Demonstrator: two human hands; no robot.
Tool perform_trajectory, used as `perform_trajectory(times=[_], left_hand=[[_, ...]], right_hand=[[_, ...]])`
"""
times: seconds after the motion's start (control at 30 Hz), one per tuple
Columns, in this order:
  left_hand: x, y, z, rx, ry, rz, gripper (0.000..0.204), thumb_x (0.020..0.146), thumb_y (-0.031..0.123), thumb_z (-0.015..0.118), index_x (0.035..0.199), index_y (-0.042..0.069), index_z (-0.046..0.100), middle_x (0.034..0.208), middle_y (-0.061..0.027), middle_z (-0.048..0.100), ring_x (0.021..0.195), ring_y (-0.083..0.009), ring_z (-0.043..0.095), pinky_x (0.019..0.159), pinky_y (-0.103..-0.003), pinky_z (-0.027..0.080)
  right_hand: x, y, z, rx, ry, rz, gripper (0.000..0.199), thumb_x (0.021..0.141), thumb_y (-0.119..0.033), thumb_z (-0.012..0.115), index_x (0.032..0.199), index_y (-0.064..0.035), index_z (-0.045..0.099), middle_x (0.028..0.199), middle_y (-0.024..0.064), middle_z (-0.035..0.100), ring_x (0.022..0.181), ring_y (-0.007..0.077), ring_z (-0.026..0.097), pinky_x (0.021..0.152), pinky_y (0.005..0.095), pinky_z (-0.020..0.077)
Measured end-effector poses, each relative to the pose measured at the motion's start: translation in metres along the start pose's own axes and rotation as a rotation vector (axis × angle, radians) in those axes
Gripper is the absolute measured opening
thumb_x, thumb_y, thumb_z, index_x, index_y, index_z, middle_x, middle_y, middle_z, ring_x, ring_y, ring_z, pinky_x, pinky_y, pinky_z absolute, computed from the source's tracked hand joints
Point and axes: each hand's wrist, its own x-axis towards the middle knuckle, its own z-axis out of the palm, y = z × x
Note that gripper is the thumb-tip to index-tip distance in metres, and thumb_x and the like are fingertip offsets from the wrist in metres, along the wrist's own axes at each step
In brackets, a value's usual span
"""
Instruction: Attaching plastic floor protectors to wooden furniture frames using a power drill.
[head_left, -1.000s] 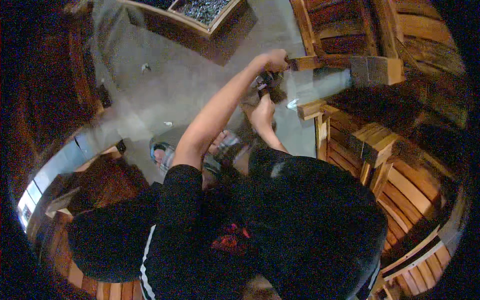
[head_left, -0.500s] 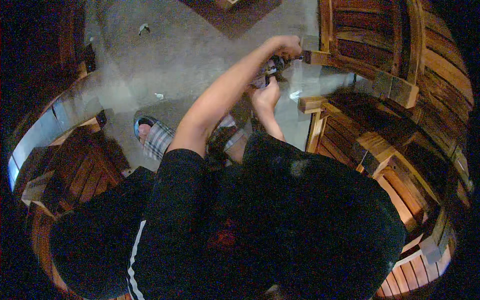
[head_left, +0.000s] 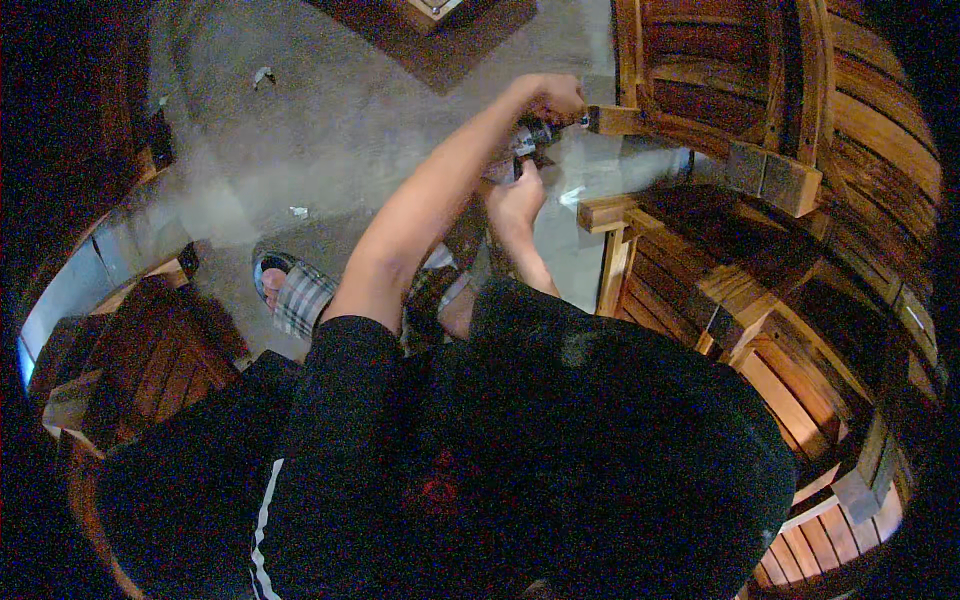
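The left hand [head_left: 553, 97] is stretched far out from the body, its grip wrapped tight around the top of a small dark power tool [head_left: 527, 140], probably a drill or driver, though the tool is too small and shadowed to be sure. The tool's tip meets the end of a wooden rail [head_left: 612, 120] that juts left from a slatted wooden chair frame [head_left: 760, 110] on the far right. The right hand [head_left: 515, 200] sits just nearer than the tool, fingers curled up against its underside; whether that grip fully closes on the tool cannot be told. A second rail end [head_left: 605, 212] of the frame lies just right of the right hand. Below the arms, on the grey concrete floor [head_left: 340, 110], a foot in a checked slipper [head_left: 296, 296] rests to the left.
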Motion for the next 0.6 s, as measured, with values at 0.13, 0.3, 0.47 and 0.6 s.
perform_trajectory(times=[0.13, 0.3, 0.47, 0.6], left_hand=[[0.004, -0.014, -0.001, -0.021, -0.018, 0.076, 0.016, 0.072, 0.02, 0.054, 0.064, 0.009, 0.062, 0.054, -0.0011, 0.053, 0.045, -0.0138, 0.049, 0.038, -0.031, 0.036], [-0.007, 0.011, 0.002, -0.119, -0.009, -0.001, 0.015, 0.074, 0.02, 0.056, 0.064, 0.01, 0.06, 0.053, 0.0007, 0.05, 0.043, -0.0122, 0.045, 0.037, -0.029, 0.033], [-0.011, 0.002, -0.002, -0.162, -0.079, -0.058, 0.014, 0.074, 0.015, 0.056, 0.061, 0.011, 0.056, 0.051, 0.0011, 0.048, 0.041, -0.0116, 0.043, 0.036, -0.028, 0.032], [-0.007, 0.006, 0.0, -0.146, -0.066, -0.062, 0.017, 0.074, 0.015, 0.056, 0.058, 0.011, 0.054, 0.05, 0.001, 0.047, 0.04, -0.012, 0.042, 0.036, -0.028, 0.032]], right_hand=[[-0.003, -0.006, 0.001, -0.093, -0.052, 0.048, 0.042, 0.063, -0.011, 0.072, 0.1, 0.0009, 0.058, 0.092, 0.0193, 0.065, 0.087, 0.0332, 0.062, 0.077, 0.038, 0.0472], [0.004, 0.025, 0.007, 0.021, 0.039, -0.137, 0.037, 0.066, -0.01, 0.069, 0.1, 0.0017, 0.057, 0.091, 0.0203, 0.065, 0.086, 0.0361, 0.062, 0.076, 0.0384, 0.047], [-0.003, 0.001, 0.005, -0.063, 0.019, -0.143, 0.035, 0.068, -0.005, 0.066, 0.1, 0.0041, 0.056, 0.091, 0.0227, 0.064, 0.088, 0.0381, 0.061, 0.076, 0.0392, 0.0465], [-0.006, -0.021, -0.003, 0.087, -0.011, -0.029, 0.034, 0.068, -0.001, 0.063, 0.1, 0.0072, 0.055, 0.089, 0.0252, 0.063, 0.088, 0.0394, 0.061, 0.076, 0.04, 0.0461]])
